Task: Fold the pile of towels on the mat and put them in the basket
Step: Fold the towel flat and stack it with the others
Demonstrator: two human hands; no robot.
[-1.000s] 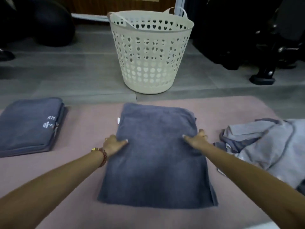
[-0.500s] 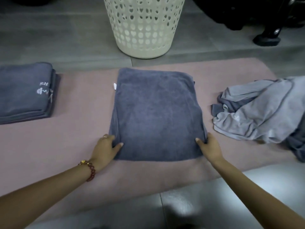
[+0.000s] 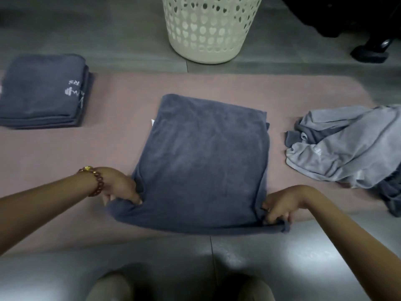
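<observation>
Progress: folded stack point(image 3: 43, 90) sits on the mat point(image 3: 121, 131), upper left of frame. It is not in the basket point(image 3: 208, 40) yet. The basket stands on the floor beyond the mat, top centre. Its rim is out of frame, so contents can't be told. A crumpled pile point(image 3: 347, 144) lies at the right edge, unfolded, light and dark grey mixed. Judged under halfway: the pile is left to fold and the basket to load.

Towel point(image 3: 204, 161): dark grey, centre of mat, already doubled to a rectangle. Left hand point(image 3: 118, 185) grips the near-left corner, fingers point(image 3: 134, 197) curled round bunched cloth. Right hand point(image 3: 282, 203) grips the near-right corner, fingers point(image 3: 275, 216) clenched on the edge, with a tip of cloth poking out past them. The near edge looks slightly raised between the hands, and the far edge lies flat. Likely next: carry the near edge over to the far one.
</observation>
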